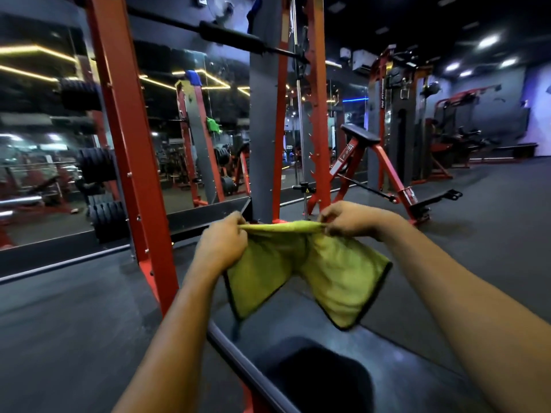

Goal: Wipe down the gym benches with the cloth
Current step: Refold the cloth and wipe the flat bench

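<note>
Above the dark padded counter [396,362]: yellow-green soft cloth with black edging [331,272], pinched along the top hem by left grip [222,244] and right grip [347,219], both clamped on it. Looks light, limp, not slippery; best bunched mid-panel for wiping. Counter padding likely smooth. Red steel rack [131,162] close left, mirrored wall [185,120] behind, dark rubber floor [59,323].

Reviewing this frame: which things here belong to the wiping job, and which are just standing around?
Part of the job: cloth, gripped by the left hand and the right hand; bench below it.

Standing around: rack; barbell; plates; machine at the right.
</note>
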A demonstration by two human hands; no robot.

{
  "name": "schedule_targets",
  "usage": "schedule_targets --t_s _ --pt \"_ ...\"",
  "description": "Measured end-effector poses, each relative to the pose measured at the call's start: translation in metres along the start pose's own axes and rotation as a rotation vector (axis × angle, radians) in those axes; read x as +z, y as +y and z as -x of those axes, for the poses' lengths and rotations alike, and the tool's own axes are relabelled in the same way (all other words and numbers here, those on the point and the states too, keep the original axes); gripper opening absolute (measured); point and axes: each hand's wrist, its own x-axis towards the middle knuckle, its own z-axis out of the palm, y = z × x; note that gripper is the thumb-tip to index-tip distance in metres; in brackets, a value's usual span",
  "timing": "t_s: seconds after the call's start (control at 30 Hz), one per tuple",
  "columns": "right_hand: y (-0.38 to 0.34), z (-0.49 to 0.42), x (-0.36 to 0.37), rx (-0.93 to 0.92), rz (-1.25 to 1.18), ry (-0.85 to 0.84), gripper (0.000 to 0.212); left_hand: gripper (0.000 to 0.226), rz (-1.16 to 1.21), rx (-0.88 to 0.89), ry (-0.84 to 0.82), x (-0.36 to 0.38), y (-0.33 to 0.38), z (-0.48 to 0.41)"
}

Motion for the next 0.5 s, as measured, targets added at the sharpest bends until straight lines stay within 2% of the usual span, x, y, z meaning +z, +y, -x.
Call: schedule_targets --t_s 0.07,0.13,0.2,0.3,0.33,0.4,0.47,0.5 --pt "-0.01 0.012 0.006 -0.039 -0.208 -0.049 0.024 0.02 -0.064 0.127 0.008 -0.02 0.01 -0.012" --pt "-0.028 0.024 0.025 -0.083 -0.478 -0.147 0.041 0.018 -0.078 0.264 -0.102 -0.034 0.03 -0.022" --pt "-0.042 0.03 0.05 -0.083 -0.605 -0.217 0.044 0.012 -0.073 0.344 -0.231 -0.047 0.045 -0.032" --pt "-0.042 0.02 0.071 -0.12 -0.691 -0.02 0.034 0.018 -0.06 0.353 -0.277 -0.069 0.041 -0.047" --pt "-0.043 0.018 0.07 -0.133 -0.714 0.061 0.029 0.023 -0.056 0.325 -0.223 -0.072 0.033 -0.054" --pt "-0.047 0.014 0.061 -0.147 -0.731 0.173 0.026 0.036 -0.05 0.219 -0.007 -0.068 0.012 -0.061" --pt "-0.057 0.011 0.051 -0.166 -0.7 0.22 0.027 0.046 -0.022 0.057 0.172 -0.052 -0.007 -0.061" --pt "-0.06 0.009 0.049 -0.167 -0.696 0.23 0.026 0.046 0.018 -0.033 0.209 -0.039 -0.015 -0.058"
